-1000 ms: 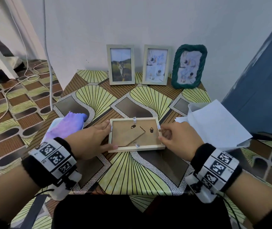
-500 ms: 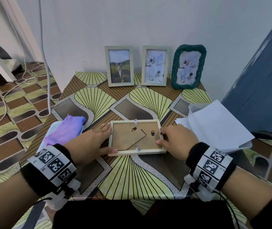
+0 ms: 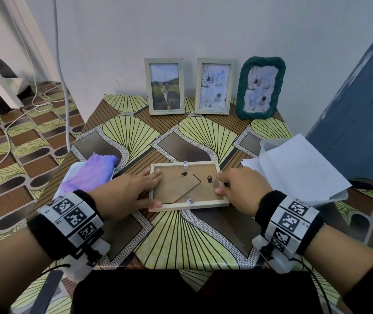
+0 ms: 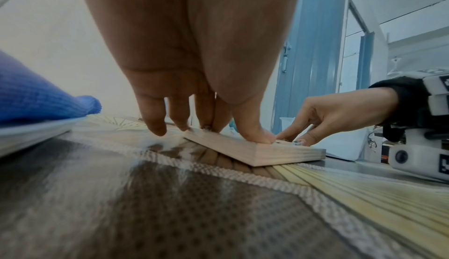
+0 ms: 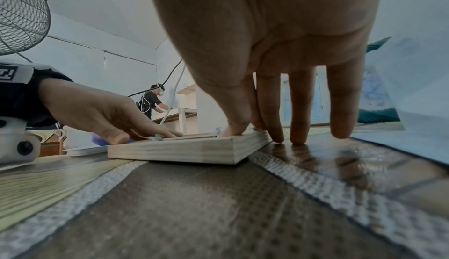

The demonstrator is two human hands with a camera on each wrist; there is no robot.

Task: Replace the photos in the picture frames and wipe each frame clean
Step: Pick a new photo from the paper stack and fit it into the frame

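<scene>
A pale wooden picture frame (image 3: pixel 188 206) lies face down in the middle of the patterned table (image 3: pixel 181 241), its brown backing board with the folded stand uppermost. The left hand (image 3: pixel 126 196) rests on the frame's left edge, fingers straight, thumb pressing the near corner. The right hand (image 3: pixel 239 191) has its thumb on the right rail; its fingertips (image 5: pixel 297 138) reach down to the table just beside the frame, which only the right wrist view shows. The photo underneath is hidden. Three frames stand against the wall, well apart from it.
</scene>
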